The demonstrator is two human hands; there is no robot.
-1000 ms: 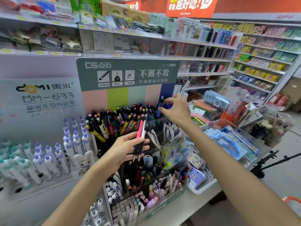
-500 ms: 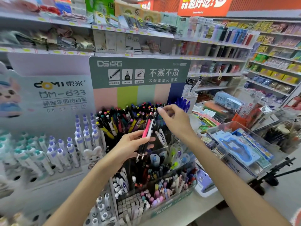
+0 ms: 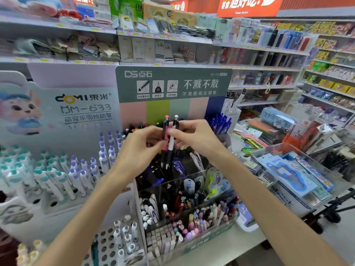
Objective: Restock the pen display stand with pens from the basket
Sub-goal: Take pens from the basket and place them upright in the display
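Head view, nearest first: at the front edge of the white counter (image 3: 221, 248) stands the clear pen display stand (image 3: 209, 238), its low front compartments packed with erasers and pastel pens, the taller ones behind holding dark pens. Just left of it stands a white rack (image 3: 107, 244) of holes with purple- and teal-capped pens. Above the stand's middle the two hands meet: the left hand (image 3: 141, 150) curls its fingers round a pink pen (image 3: 165, 129) held nearly upright, and the right hand (image 3: 194, 138) pinches a white-and-black pen (image 3: 171, 143) right beside it, tips down. Behind them blue pens (image 3: 221, 123) fill the stand's back right compartment below a green header card (image 3: 172, 83). Shop shelves (image 3: 172, 39) run along the back.
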